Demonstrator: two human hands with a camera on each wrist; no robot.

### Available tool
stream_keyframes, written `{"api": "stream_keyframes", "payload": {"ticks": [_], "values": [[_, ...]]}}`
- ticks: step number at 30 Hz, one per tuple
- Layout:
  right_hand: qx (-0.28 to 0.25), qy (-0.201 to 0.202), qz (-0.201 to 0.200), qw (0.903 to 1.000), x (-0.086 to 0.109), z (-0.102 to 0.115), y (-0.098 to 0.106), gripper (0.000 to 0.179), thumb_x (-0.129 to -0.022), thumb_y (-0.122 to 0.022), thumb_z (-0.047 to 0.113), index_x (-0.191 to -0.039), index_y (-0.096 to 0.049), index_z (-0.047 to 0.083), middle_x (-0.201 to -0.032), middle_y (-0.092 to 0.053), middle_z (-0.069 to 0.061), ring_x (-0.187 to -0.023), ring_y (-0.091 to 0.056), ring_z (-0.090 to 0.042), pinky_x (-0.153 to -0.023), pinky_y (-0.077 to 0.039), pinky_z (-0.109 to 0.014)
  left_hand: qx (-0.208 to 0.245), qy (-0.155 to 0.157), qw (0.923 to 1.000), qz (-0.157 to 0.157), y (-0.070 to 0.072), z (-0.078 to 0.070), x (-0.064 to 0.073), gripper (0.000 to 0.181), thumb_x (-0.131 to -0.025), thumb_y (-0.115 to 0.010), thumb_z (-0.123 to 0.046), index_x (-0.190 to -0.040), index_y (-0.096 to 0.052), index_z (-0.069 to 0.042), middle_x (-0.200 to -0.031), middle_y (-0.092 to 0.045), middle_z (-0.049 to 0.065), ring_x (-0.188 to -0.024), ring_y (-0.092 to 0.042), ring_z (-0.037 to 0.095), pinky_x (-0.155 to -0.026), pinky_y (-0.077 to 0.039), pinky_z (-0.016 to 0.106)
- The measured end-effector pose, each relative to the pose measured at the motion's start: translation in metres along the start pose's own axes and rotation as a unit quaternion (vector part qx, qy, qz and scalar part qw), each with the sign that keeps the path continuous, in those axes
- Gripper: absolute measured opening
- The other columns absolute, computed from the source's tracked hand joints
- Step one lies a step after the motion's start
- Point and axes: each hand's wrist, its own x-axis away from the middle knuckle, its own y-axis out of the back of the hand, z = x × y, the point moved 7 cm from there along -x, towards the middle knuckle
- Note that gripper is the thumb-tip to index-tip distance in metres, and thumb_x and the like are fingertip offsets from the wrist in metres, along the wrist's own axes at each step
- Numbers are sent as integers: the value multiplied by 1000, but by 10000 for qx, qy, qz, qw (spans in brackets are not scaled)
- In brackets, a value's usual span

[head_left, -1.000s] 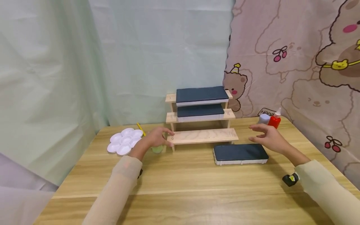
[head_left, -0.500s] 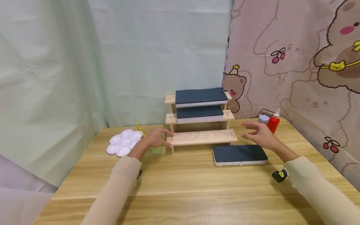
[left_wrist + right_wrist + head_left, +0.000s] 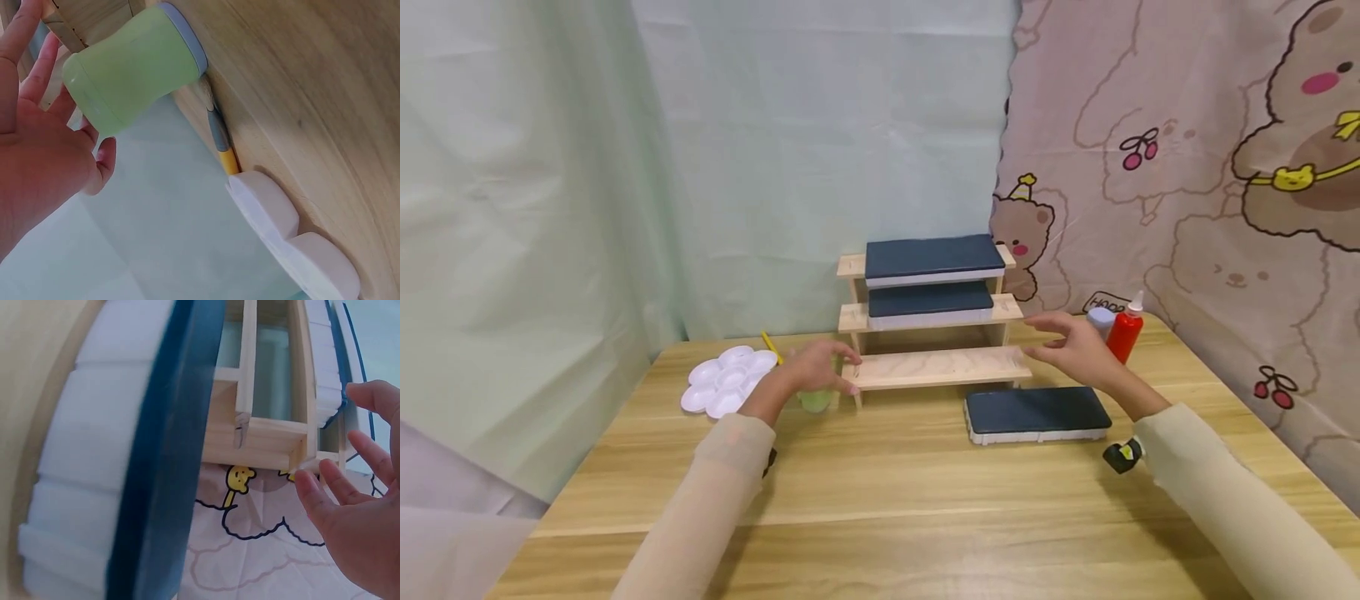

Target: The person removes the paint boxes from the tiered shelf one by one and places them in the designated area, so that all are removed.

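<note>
My left hand [image 3: 817, 367] is at the left end of a tiered wooden display rack [image 3: 940, 367], thumb and fingers spread around the end of the lowest shelf; a firm grip is not visible. In the left wrist view, a green translucent bottle with a grey-blue cap [image 3: 134, 69] stands beside these fingers. My right hand [image 3: 1078, 352] hovers near the rack's right end, fingers apart and holding nothing. Flat white boxes with dark blue lids rest on the upper shelf [image 3: 934, 257] and the middle shelf [image 3: 931, 300]. A similar box [image 3: 1037, 410] lies on the table in front.
A white flower-shaped paint palette [image 3: 730, 379] sits at the left, with a yellow-handled paintbrush [image 3: 222, 140] behind it. A red squeeze bottle [image 3: 1124, 335] and a pale-blue-capped container [image 3: 1101, 320] stand at the right. Curtains hang behind the wooden table [image 3: 887, 500].
My right hand has moved left, from beside the red bottle to the right end of the lowest shelf. My left hand stays at the shelf's left end.
</note>
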Motion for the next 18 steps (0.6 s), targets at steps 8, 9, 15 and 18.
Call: {"api": "stream_keyframes", "payload": {"ticks": [8, 9, 15, 18], "values": [[1, 196, -220, 9996, -12, 14, -4, 43, -88, -74, 8, -128, -62, -2, -131, -59, -21, -119, -56, -42, -93, -49, -56, 443, -288, 9986, 29, 1, -1, 3, 48, -80, -84, -35, -121, -71, -14, -130, -64, 9, -126, -51, 35, -105, -38, 54], [-21, 212, -225, 9995, -14, 15, -5, 43, -88, -74, 8, -128, -62, -2, -132, -58, -21, -119, -56, -42, -94, -49, -57, 470, -310, 9984, 26, 1, -1, 3, 47, -81, -83, -35, -121, -71, -14, -129, -64, 9, -126, -51, 35, -105, -39, 54], [-186, 275, -167, 9993, -24, 23, -11, 44, -89, -73, 10, -130, -60, -2, -136, -55, -21, -121, -54, -42, -98, -45, -59, 560, -269, 9981, 45, 0, 0, 3, 46, -81, -82, -35, -120, -72, -13, -127, -66, 8, -126, -52, 34, -105, -39, 52], [-204, 289, -133, 9993, -28, 27, -13, 47, -89, -74, 12, -132, -59, -1, -137, -54, -20, -124, -52, -41, -100, -43, -59, 500, -309, 9983, 51, 0, 0, 1, 46, -81, -83, -35, -120, -72, -13, -128, -65, 9, -126, -52, 34, -105, -40, 51]]}}
